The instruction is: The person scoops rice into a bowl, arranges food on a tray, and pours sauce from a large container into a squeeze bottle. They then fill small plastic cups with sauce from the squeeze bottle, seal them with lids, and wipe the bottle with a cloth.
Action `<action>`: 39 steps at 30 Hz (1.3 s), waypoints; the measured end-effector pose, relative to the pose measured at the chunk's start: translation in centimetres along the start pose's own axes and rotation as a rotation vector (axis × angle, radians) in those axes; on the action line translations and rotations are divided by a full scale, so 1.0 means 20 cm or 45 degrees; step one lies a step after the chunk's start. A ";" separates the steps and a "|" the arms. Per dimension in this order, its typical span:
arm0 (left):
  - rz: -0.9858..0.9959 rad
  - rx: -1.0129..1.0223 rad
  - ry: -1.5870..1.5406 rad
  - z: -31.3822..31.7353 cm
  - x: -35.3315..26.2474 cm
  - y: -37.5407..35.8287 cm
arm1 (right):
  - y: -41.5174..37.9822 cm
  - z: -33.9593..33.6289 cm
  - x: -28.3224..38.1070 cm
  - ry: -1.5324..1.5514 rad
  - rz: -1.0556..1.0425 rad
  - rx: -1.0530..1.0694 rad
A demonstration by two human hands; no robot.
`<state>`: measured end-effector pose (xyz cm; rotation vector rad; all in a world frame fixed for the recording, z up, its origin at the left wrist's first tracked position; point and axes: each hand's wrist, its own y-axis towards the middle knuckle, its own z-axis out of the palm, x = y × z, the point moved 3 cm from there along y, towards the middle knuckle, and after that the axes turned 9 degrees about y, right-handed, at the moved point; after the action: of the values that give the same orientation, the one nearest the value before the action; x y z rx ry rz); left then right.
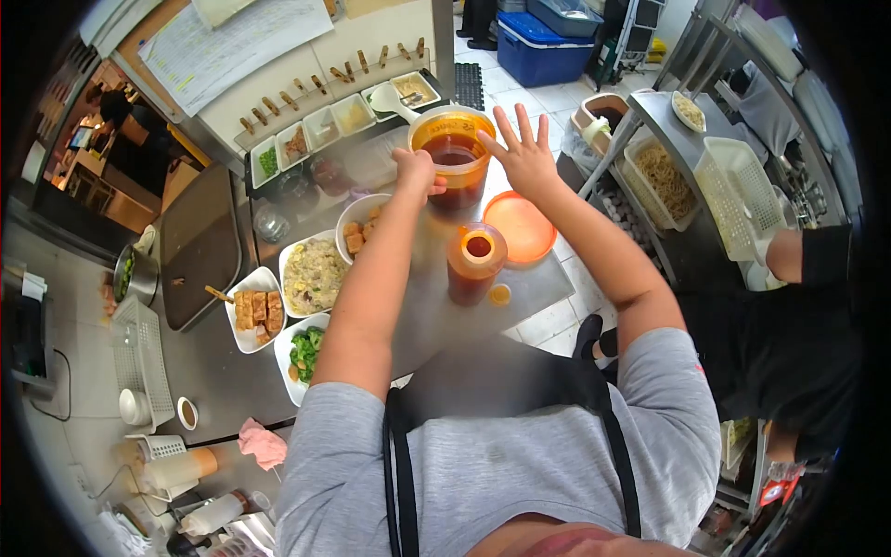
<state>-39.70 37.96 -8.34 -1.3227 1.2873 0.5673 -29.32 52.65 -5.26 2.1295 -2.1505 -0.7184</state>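
A tall translucent tub [457, 190] of dark red sauce stands on the steel counter ahead of me. My left hand [418, 174] is at its left side, fingers curled closed; what they grip, if anything, is hidden. On the right, my right hand [527, 158] has its fingers spread, the thumb close to the tub's rim; it holds nothing. A white spoon-shaped utensil [392, 100] is at the tub's far left rim. Nearer me stands an uncapped plastic bottle [473, 278] of red sauce. Beside it are an orange round lid [520, 232] and a small orange cap [499, 294].
Left of my arm sit dishes of fried rice [314, 277], browned cubes [257, 316] and broccoli [304, 353]. Ingredient containers [323, 128] line the counter's back. A brown tray [200, 246] lies farther left. At right, a co-worker's arm [787, 255] is beside a white basket [738, 197].
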 end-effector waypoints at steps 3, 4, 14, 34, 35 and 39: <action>-0.001 -0.013 0.009 0.00 0.00 -0.01 | -0.03 -0.07 -0.02 -0.139 -0.168 0.125; 0.003 -0.012 0.011 0.01 0.00 0.00 | -0.05 -0.11 -0.02 -0.180 -0.227 0.181; 0.077 0.015 0.070 -0.01 0.00 0.00 | -0.02 -0.15 -0.28 3.416 0.382 0.247; 0.124 -0.050 0.011 0.00 0.01 0.01 | 0.38 0.15 0.00 1.360 -0.131 -0.557; 0.112 -0.050 0.018 0.00 0.02 0.00 | 0.37 0.14 0.00 1.321 -0.145 -0.561; 0.104 -0.050 0.037 -0.01 0.02 0.01 | 0.33 0.33 -0.05 1.465 0.106 -0.531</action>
<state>-39.87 37.72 -8.77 -1.3193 1.3650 0.6357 -37.59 55.34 -8.60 1.5629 -1.2860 0.1101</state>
